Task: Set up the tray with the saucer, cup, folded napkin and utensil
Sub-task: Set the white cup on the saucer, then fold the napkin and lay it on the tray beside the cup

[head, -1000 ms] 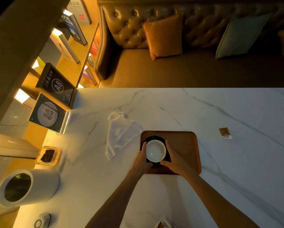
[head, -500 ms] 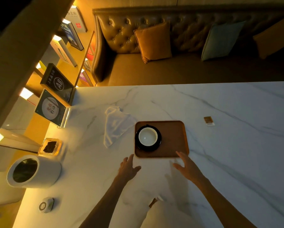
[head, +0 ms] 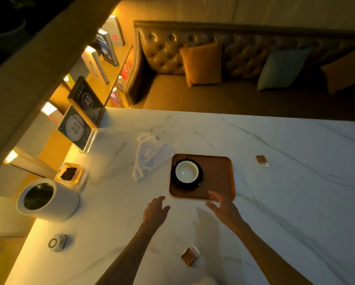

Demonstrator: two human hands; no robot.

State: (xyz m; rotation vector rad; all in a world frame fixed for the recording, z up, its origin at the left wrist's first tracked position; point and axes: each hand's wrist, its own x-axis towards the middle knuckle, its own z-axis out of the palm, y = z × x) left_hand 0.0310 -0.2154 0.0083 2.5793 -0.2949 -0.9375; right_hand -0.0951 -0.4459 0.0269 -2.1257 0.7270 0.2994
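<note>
A brown wooden tray (head: 217, 173) lies on the white marble table. On its left half a white cup (head: 186, 172) stands on a black saucer (head: 175, 181). A crumpled white napkin (head: 149, 155) lies on the table just left of the tray. My left hand (head: 155, 210) hovers over the table below the tray's left corner, fingers relaxed and holding nothing. My right hand (head: 223, 206) is spread at the tray's near edge, empty. No utensil shows clearly.
A white cylindrical container (head: 47, 199) lies on its side at the left. Near it are a glass dish of dark bits (head: 69, 173) and a small round device (head: 57, 242). Small packets lie at the near edge (head: 190, 256) and right (head: 261, 160). A sofa stands beyond.
Both hands let go of the cup and saucer and drew back toward me. The cup stays on the saucer on the tray. My view has pulled back and up.
</note>
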